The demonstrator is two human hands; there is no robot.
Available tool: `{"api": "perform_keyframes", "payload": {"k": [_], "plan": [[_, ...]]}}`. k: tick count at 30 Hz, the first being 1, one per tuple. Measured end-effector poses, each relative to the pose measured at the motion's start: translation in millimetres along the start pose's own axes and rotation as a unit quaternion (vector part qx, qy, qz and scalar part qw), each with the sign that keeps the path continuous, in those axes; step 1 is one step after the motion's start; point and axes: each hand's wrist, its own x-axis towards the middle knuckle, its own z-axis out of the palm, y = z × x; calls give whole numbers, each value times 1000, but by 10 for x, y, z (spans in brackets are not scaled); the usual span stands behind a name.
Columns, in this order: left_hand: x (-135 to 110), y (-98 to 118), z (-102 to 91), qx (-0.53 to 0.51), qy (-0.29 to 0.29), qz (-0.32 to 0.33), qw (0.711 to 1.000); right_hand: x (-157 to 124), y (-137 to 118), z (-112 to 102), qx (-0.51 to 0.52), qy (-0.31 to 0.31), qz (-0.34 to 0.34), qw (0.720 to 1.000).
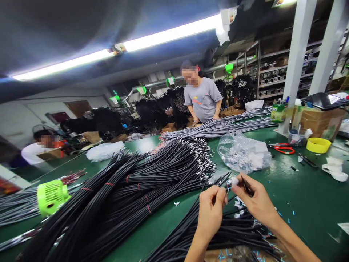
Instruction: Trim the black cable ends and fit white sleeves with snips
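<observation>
My left hand [210, 209] is closed, fingers pinched round the end of a black cable, where thin coloured wires show. Close to its right, my right hand [255, 196] pinches a small white piece [234, 182] between thumb and finger. A dark slim tool [247, 187] also lies in that hand; its kind is mostly hidden. Below both hands, loose black cables [231, 233] run across the bench with stripped coloured ends at the right. Small white scraps [239, 207] lie just beneath my right hand.
Bundled black cables [117, 193] with red ties cover the left of the green bench [302, 189]. Grey cables [223, 125] lie behind. A clear plastic bag [242, 151], red-handled tool [283, 148] and yellow tape roll [318, 145] sit rightward. A person [203, 96] stands opposite; another person [40, 147] is far left.
</observation>
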Motion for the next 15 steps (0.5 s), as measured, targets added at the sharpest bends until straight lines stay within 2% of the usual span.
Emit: {"api": "perform_keyframes", "payload": {"k": [6,15], "plan": [[-20,3,21,19,2,7,1000,14,7,25,-12,-1,29,1000],[-31,38,-3,40,-4,14,999,25,-45,-14,-10,-17,16,1000]]}}
